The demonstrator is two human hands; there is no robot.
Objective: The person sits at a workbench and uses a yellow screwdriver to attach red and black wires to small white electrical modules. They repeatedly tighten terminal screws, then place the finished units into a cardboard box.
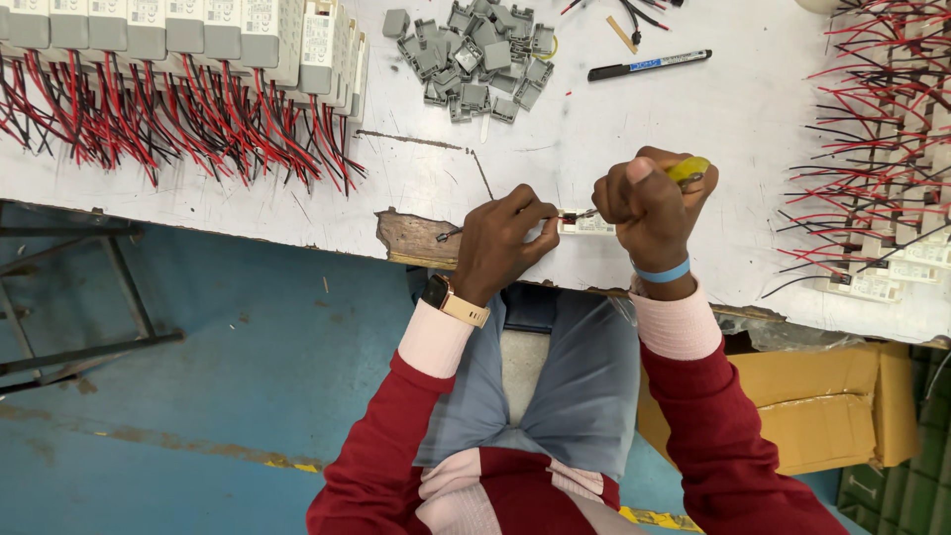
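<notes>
My left hand [502, 241] pinches a thin wire against the end of a small white box-shaped unit [588, 225] lying on the white worktable [693, 109]. A thin black wire [448, 235] trails left from that hand. My right hand [649, 205] is closed in a fist around a yellow-handled screwdriver [687, 169], its tip pointing at the unit's left end. Both hands sit close together near the table's front edge, above my lap.
A row of white units with red and black wires [178, 89] lines the back left. More wired units [882, 198] lie at right. A pile of small grey plastic caps [475, 54] and a black marker [649, 64] lie farther back. A cardboard box [822, 406] stands below right.
</notes>
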